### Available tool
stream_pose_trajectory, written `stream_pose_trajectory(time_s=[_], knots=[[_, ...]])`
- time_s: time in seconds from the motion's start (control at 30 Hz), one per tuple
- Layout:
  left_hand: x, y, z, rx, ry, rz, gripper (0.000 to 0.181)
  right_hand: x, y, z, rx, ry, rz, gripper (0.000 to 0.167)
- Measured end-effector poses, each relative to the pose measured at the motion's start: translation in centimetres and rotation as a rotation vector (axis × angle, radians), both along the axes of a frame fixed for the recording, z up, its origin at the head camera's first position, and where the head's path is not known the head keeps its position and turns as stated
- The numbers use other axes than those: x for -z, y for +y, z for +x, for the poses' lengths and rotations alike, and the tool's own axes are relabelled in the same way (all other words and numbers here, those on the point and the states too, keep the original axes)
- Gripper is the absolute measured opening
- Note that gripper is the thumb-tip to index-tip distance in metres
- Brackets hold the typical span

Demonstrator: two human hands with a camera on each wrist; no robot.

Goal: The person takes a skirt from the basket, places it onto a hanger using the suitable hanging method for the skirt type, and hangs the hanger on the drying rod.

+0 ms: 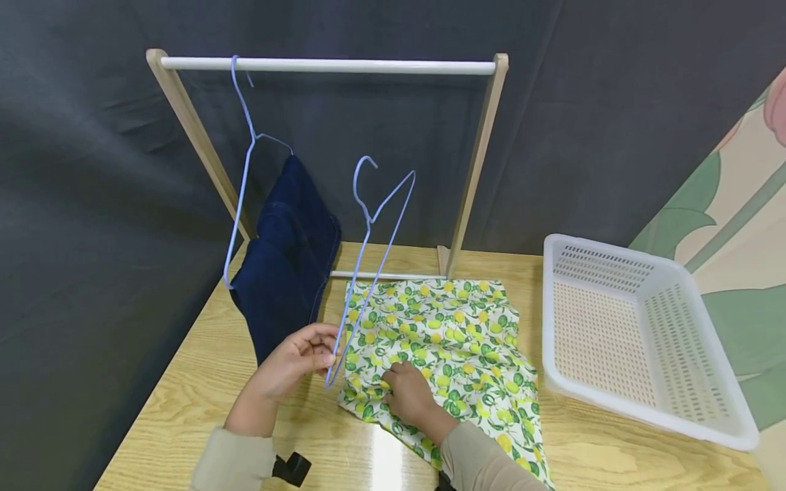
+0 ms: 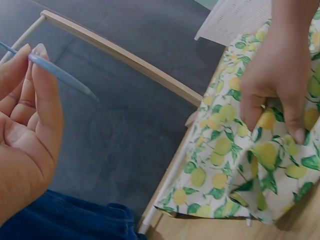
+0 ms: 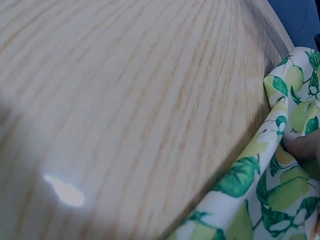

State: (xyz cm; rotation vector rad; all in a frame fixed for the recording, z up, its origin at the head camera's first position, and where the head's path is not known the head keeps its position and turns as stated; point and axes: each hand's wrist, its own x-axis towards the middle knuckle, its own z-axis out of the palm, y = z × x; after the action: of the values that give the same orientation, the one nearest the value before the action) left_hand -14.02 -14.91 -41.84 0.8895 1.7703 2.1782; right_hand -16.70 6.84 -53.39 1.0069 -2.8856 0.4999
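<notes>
My left hand (image 1: 301, 358) pinches a light-blue wire hanger (image 1: 369, 219) near one lower end, between thumb and fingers. The hanger stands upright, hook at the top, off the rail. In the left wrist view, the hanger (image 2: 62, 76) shows edge-on at the fingertips. Spread on the table lies a white cloth (image 1: 454, 334) printed with lemons and green leaves; its garment type cannot be told. My right hand (image 1: 413, 395) pinches the cloth near its left edge, where the fabric bunches into folds. The right wrist view catches only a fingertip (image 3: 302, 146) against the cloth.
A wooden rack with a white rail (image 1: 344, 66) stands at the back. On its left hangs another blue hanger (image 1: 243, 184) bearing a dark blue denim garment (image 1: 285, 252). To the right sits a white perforated basket (image 1: 549, 320) on the wooden table (image 1: 184, 402).
</notes>
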Motion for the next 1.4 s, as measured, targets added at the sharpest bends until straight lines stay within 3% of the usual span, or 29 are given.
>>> stream_pose_trajectory(time_s=[0.6, 0.83, 1.13, 1.4], knots=[[2.4, -1.1, 0.4, -0.092, -0.137, -0.039, 0.036, -0.2, -0.3, -0.4, 0.011, 0.017, 0.004, 0.016], [2.6, -1.2, 0.5, -0.142, -0.172, -0.101, 0.032, -0.3, -0.8, -0.5, -0.007, 0.024, 0.012, 0.009], [3.4, -1.3, 0.9, -0.191, -0.218, -0.151, 0.031, -0.6, -1.3, -0.4, -0.024, 0.058, 0.126, 0.007], [4.2, -1.5, 1.1, -0.246, -0.317, -0.186, 0.031, -0.8, -1.8, -0.1, -0.019, 0.075, 0.254, 0.006]])
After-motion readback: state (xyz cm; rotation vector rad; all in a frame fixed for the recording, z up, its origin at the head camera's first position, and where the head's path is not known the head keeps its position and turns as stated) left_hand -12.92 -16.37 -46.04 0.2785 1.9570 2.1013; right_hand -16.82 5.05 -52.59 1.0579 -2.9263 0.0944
